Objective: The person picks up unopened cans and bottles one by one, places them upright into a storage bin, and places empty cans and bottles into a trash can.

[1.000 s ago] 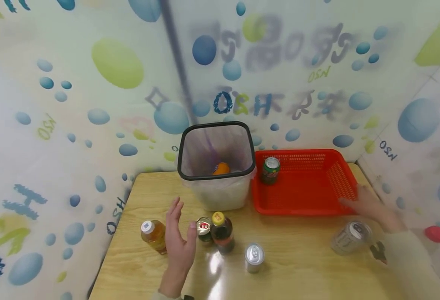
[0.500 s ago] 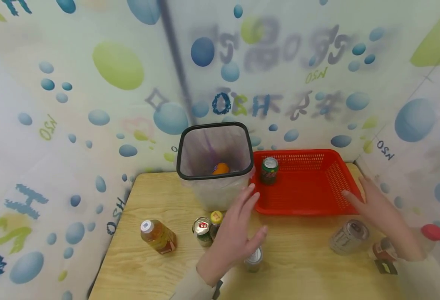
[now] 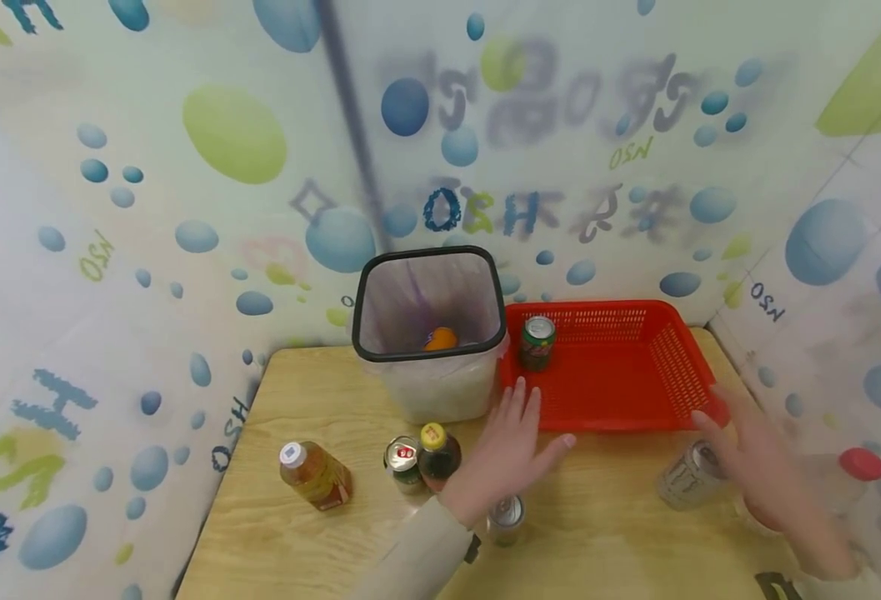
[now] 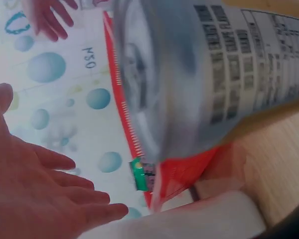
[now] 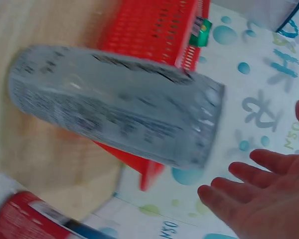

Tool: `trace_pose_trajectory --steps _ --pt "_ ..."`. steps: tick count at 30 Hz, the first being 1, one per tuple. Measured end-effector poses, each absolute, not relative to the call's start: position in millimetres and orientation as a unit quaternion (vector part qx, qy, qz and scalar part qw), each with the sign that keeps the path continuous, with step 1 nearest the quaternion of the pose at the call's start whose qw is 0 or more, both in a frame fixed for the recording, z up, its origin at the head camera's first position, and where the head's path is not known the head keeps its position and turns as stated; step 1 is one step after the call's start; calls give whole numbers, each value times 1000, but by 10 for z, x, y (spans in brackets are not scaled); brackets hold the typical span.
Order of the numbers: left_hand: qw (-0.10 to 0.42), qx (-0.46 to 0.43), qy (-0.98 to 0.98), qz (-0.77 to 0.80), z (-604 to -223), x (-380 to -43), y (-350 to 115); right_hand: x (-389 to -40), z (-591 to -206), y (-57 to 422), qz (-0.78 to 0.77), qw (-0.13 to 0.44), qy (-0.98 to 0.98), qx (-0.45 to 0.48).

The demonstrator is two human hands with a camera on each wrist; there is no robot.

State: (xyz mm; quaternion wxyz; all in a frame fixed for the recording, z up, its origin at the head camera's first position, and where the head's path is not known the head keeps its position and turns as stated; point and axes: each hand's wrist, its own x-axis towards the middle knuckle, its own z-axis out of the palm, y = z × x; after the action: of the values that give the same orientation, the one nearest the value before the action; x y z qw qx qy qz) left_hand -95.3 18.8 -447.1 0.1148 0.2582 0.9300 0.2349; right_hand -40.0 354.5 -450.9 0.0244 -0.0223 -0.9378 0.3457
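Observation:
With fingers straight and thumb spread, my left hand [image 3: 503, 454] reaches over the table, its fingertips overlapping the front left corner of the red basket [image 3: 613, 387]. A small silver can [image 3: 506, 523] stands under the left wrist and looms large in the left wrist view. My right hand [image 3: 758, 467] is slightly blurred, its fingertips right at the basket's front right corner. Close beside it is a tall silver-grey can [image 5: 119, 104], partly covered by the hand in the head view. A green can [image 3: 538, 343] stands in the basket's left end. Neither hand grips anything.
Left of the basket stands a lined bin [image 3: 440, 396] with an orange item [image 3: 441, 338] inside. A dark yellow-capped bottle [image 3: 437, 458], an opened-looking can [image 3: 404, 467] and an amber drink bottle [image 3: 316, 475] stand on the left. A red-capped bottle [image 3: 848, 475] is far right.
My left hand has swept right, from beside the amber bottle to the basket's front left corner. My right hand has stayed by the basket's right end, shifting slightly. Cans and bottles stay in place.

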Motion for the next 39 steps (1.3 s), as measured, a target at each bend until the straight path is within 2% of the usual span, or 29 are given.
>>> trace_pose_trajectory --steps 8,12,18,24,30,39 --pt "146 203 948 198 -4675 -1103 329 -318 -4749 3540 379 29 -924 -32" --pt "124 201 955 180 -4781 -1156 329 -274 -4832 3499 401 17 -915 -44" --pt "101 209 963 140 -4876 -1198 309 -224 -5022 3447 446 45 -890 -83" --pt "105 217 963 117 -4968 -1215 287 -175 -5185 3357 472 81 -862 -167" --pt "83 220 963 129 -5037 -1207 278 -145 -5324 3253 524 91 -808 -254" --pt "73 231 963 122 -5064 -1175 254 -152 -5470 3227 508 130 -809 -266"
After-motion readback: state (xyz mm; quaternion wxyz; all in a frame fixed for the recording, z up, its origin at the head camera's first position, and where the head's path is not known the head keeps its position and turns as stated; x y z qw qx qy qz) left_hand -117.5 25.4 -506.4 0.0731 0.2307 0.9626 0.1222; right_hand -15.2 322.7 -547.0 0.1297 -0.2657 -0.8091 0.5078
